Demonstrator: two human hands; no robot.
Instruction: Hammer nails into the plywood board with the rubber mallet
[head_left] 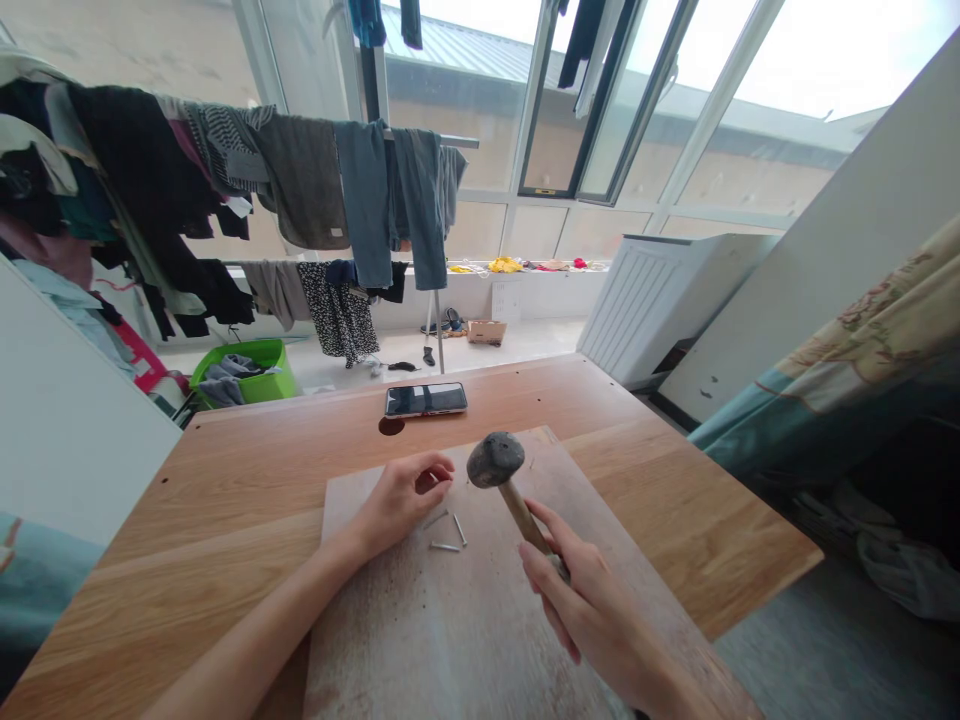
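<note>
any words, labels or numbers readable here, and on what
No text can be read anywhere in this view.
Black smartphone on the wooden table: screen dark, nothing legible.
Grey-headed mallet with wooden handle in the right hand: no marking visible.
Small brown cardboard box on the floor: too small to read.
</note>
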